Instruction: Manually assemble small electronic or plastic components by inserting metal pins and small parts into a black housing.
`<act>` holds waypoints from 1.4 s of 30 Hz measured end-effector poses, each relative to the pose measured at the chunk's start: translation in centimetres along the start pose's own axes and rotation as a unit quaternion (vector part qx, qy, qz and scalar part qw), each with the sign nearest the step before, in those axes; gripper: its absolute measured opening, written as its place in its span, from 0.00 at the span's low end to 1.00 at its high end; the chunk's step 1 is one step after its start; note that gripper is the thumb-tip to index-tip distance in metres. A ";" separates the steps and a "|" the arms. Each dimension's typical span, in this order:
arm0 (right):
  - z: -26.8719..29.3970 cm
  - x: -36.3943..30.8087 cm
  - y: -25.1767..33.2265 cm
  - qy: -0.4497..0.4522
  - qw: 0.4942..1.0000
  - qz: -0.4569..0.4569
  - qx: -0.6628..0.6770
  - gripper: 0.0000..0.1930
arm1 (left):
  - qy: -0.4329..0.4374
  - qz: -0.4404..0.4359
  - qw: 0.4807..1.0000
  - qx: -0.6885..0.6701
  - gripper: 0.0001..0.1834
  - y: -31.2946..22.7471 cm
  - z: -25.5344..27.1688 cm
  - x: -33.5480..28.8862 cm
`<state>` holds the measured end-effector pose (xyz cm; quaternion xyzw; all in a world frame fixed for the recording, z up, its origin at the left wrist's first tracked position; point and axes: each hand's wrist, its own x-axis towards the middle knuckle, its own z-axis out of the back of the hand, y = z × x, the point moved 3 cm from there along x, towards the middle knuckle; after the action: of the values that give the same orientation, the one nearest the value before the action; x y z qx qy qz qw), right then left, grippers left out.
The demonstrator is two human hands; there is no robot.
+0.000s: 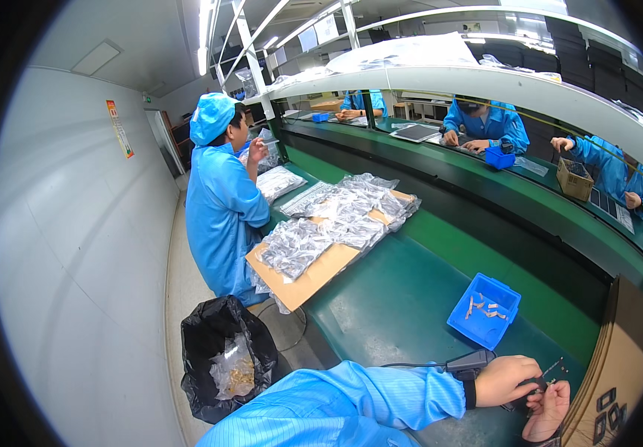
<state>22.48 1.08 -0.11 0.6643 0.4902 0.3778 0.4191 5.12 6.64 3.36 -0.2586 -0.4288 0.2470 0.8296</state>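
Note:
At the lower right, my left hand reaches in from a blue sleeve with a dark cuff. Its thumb and fingers pinch a small dark part. Close against it, my right hand has its fingertips bent onto the same part. A thin dotted strip sticks up beside the fingertips; whether it belongs to the part I cannot tell. Just beyond my left wrist lies a black device with a cable. Farther off, a blue bin holds several small copper-coloured strips.
Flattened cardboard stands at the right, with several small black frames by it. Bagged parts cover a cardboard sheet on the green bench. A black-lined bin stands left. A co-worker sits beyond; others work across the divider.

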 end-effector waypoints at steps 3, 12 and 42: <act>0.0 0.0 0.1 -0.001 1.000 0.011 -0.004 0.08 | -0.006 0.000 1.000 0.003 0.09 0.1 0.0 0.0; 0.1 0.0 0.1 -0.007 1.000 0.021 -0.007 0.09 | -0.004 0.000 1.000 -0.013 0.08 -0.1 0.2 0.1; 0.0 0.2 -1.1 -0.007 1.000 -0.013 0.009 0.07 | 0.008 0.004 0.999 -0.039 0.06 0.3 -0.2 0.1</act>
<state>22.20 1.42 -1.09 0.6646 0.4990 0.3630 0.4214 5.28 6.87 3.14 -0.2941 -0.4306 0.2315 0.8213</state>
